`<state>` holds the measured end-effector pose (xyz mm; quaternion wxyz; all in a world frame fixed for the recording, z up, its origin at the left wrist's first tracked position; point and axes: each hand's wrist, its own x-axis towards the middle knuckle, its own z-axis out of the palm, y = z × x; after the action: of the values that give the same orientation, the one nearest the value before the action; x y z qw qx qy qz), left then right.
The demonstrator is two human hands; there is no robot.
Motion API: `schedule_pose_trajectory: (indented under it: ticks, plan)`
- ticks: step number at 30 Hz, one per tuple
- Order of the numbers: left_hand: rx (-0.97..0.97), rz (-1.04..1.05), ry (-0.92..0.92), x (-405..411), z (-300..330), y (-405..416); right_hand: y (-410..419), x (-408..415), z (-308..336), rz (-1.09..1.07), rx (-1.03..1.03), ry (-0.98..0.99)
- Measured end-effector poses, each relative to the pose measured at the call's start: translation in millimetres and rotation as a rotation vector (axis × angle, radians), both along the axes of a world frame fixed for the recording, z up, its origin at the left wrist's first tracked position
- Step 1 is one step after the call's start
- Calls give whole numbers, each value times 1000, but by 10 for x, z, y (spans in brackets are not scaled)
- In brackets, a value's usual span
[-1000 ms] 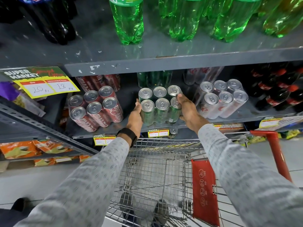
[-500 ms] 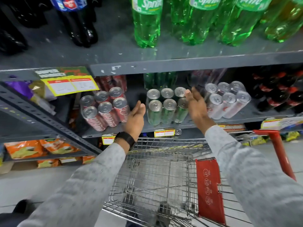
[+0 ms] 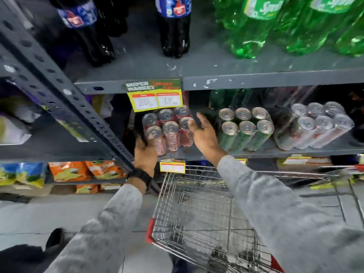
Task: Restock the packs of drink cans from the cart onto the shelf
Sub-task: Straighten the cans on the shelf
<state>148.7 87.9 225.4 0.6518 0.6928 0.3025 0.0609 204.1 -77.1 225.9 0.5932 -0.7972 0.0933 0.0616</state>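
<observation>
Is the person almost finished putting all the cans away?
Nearly, it seems. Three packs sit on the shelf: the red pack, the green pack and the silver pack. The left hand and the right hand flank the red pack, likely straightening it. No packs show in the cart.
</observation>
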Motion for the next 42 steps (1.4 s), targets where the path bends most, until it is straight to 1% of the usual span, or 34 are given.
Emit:
schedule_pose_trajectory:
  ticks: [2, 3, 5, 10, 19, 31, 42]
  plan:
    - [-117, -10, 9, 62, -104, 46, 67, 74, -98, -86, 179, 135]
    - [-144, -26, 0, 70, -138, 66, 86, 113, -149, -105, 213, 144]
    - [-181, -54, -3, 60, -155, 110, 114, 158, -230, -108, 207, 111]
    - [-183, -136, 13, 62, -178, 204, 128, 114, -267, -132, 238, 84]
    - [-261, -147, 3, 88, -249, 334, 148, -111, -262, -170, 351, 69]
    - [-270, -179, -25, 35, -240, 340, 135, -200, -222, -156, 308, 98]
    - [-271, -182, -17, 73, -247, 337, 114, -191, -188, -110, 339, 88]
